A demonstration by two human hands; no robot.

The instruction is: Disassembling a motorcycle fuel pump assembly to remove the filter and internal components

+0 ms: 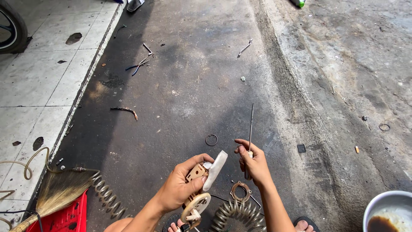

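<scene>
**Two hands, one part and one tool over the pavement**

Two bare hands work low in the near middle of the view. The left hand (182, 184) has its fingers wrapped tight round a tan plastic part (196, 195) with a white sleeve (214, 169) sticking up from it; the part's lower end, near the feet, is partly cut off by the frame edge and hard to read. The right hand (254, 163), just right of it, pinches a thin metal rod (250, 129) that points up and away; the rod's handle is hidden inside the fist.

Below the hands a coiled hose (238, 212) lies on the floor (193, 86), with a rusty gasket (240, 189) just beyond it and a small ring (211, 139) farther off. A second coil (105, 193) runs left toward a broom (56, 193) lying over a red crate (68, 217), only part of which shows.

Far left lie pliers (137, 65), a bent rusty piece (124, 110) nearer, and a small metal bar (244, 48) far middle. A tyre (10, 25) is cut off at the far left corner.

At the near right corner a metal bowl (386, 210), half out of frame, holds dark liquid (380, 224).
</scene>
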